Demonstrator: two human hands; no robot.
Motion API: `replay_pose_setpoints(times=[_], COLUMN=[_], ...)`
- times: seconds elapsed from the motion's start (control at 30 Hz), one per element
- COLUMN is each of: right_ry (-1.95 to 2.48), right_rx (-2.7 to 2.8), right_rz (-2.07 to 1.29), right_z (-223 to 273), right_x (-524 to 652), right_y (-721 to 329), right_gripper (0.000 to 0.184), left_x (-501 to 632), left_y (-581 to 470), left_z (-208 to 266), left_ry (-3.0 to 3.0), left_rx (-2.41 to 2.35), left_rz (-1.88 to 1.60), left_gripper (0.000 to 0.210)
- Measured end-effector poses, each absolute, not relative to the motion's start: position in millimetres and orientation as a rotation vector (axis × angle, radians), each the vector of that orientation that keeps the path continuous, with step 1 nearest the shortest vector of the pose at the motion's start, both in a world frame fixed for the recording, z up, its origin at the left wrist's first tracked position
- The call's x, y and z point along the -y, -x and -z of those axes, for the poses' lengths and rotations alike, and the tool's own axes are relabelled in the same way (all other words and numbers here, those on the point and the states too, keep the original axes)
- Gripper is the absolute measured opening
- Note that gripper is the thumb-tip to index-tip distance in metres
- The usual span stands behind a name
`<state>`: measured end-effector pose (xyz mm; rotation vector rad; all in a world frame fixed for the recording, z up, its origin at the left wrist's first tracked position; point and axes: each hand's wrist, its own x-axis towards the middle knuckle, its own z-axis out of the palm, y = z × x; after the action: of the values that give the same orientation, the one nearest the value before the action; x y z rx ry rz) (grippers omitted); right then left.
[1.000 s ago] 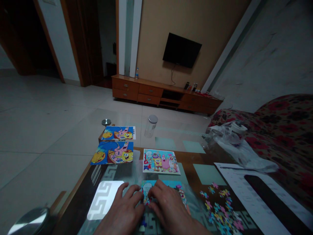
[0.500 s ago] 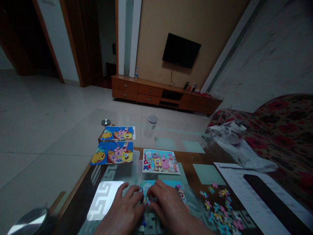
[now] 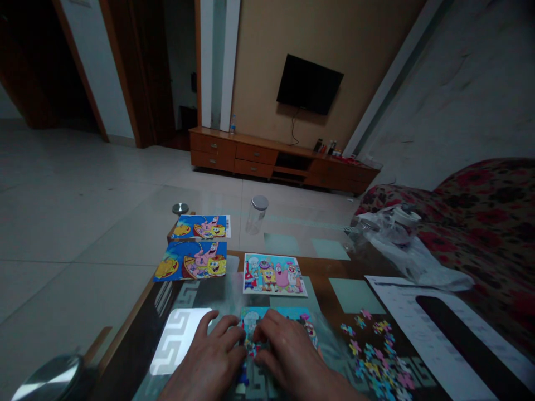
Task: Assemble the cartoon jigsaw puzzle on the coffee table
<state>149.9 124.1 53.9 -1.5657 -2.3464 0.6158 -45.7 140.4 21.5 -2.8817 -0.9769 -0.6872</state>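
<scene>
A partly assembled jigsaw puzzle (image 3: pixel 251 318) with cartoon figures lies on the glass table, its middle covered by my right hand (image 3: pixel 288 345). The fingers and thumb of that hand are bent together around a small puzzle piece (image 3: pixel 252 350) at the puzzle's lower left. My left hand (image 3: pixel 217 353) rests at the puzzle's left edge, fingers apart and curved, fingertips close to the same spot. Just beyond the puzzle is a picture card (image 3: pixel 275 275) with the same cartoon figures. A heap of loose puzzle pieces (image 3: pixel 378 356) lies to the right.
Two blue cartoon sheets (image 3: pixel 192 260) lie at the far left of the table (image 3: pixel 321 278). A clear jar with a lid (image 3: pixel 256 214) stands at the back. To the right are a plastic bag (image 3: pixel 412 262), printed paper (image 3: pixel 393 301) and a long black object (image 3: pixel 463 340).
Both hands stay at the puzzle's lower left. The right fingertips have shifted slightly, and more of the colourful piece beneath them shows. The view has tilted a little.
</scene>
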Motion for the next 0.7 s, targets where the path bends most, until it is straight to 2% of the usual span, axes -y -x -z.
replay_pose_setpoints(times=[0.23, 0.57, 0.7], right_ry=[1.462, 1.502, 1.57], right_rx=[2.336, 2.35, 2.351], right_rz=[-0.653, -0.622, -0.612], right_z=[-47.0, -45.5, -47.2], right_x=[-118.1, -119.9, -120.0], right_y=[-150.8, -148.6, -150.6], right_gripper=[0.03, 0.036, 0.032], left_x=[-137.3, -135.9, -136.7], left_y=[39.6, 40.1, 40.5], left_z=[-23.9, -22.6, -25.5], left_ry=[2.84, 2.815, 2.807], left_rx=[1.006, 1.006, 0.977], left_rz=[0.667, 0.686, 0.678], left_gripper=[0.029, 0.022, 0.017])
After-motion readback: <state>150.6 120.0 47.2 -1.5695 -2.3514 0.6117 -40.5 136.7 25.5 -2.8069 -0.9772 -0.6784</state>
